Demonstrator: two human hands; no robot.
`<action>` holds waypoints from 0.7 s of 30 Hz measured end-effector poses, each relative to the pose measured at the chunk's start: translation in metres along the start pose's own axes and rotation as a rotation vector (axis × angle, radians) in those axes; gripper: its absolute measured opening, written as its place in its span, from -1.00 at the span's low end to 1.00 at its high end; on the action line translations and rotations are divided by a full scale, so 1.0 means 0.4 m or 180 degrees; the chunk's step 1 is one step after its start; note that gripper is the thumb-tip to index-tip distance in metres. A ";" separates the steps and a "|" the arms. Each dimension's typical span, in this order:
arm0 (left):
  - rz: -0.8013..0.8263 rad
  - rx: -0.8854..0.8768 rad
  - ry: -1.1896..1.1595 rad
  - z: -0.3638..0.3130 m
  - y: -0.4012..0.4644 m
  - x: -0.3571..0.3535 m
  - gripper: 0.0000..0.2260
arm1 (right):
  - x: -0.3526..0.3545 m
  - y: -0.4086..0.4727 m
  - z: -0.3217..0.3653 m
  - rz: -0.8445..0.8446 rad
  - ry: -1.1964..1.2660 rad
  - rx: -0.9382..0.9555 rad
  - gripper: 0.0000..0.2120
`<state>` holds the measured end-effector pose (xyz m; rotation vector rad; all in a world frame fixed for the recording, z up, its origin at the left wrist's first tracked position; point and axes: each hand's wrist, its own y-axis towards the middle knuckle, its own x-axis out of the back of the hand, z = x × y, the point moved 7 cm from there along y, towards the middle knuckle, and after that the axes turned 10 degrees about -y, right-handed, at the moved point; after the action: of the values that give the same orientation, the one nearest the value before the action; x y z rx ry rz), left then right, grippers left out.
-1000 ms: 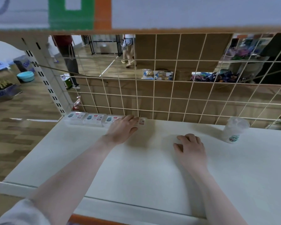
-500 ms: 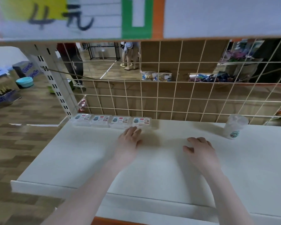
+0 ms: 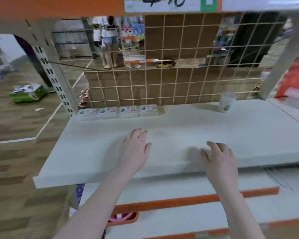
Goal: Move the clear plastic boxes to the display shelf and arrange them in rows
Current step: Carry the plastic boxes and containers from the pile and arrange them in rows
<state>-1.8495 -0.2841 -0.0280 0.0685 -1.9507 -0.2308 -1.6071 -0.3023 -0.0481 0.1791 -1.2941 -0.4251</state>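
- So far four clear plastic boxes (image 3: 117,111) sit in one row at the shelf's ten o'clock corner, side by side and touching or nearly so, their backs against the foot of the wire grid (image 3: 176,66). Printed labels face up; the print is too blurred to read.
- Display shelf (image 3: 188,121): a pale flat board, bare from the last box towards two o'clock, where a frosted plastic cup (image 3: 225,102) stands alone, well apart from the row.
- Left hand (image 3: 136,149): flat and relaxed over the board at about seven o'clock, fingers straight, grasping nothing, well short of the boxes.
- Right hand (image 3: 219,157): near the front edge at five o'clock, fingers loosely spread and slightly bent, likewise carrying nothing.
- My reading: one row is begun and both hands are free — the next boxes have to be fetched, and no supply shows in view.
- Risks from here: a new box pushed in from the right could nudge the last one and skew the line; smooth plastic on a smooth board will likely slide easily.
- The row could drift off the grid's foot if later boxes are set down without being squared against it.
- The cup stands in the row's path — extending the line that far could knock it over.
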 end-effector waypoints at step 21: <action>0.0315 -0.1134 -0.0433 -0.728 0.017 -0.177 -0.55 | 0.332 -0.123 -0.637 -0.0809 -0.0923 -0.0900 -0.74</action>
<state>-1.5537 -0.3039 0.0153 -0.2829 -2.0123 -0.5243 -1.3458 -0.4276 -0.0170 0.0433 -1.4833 -0.8702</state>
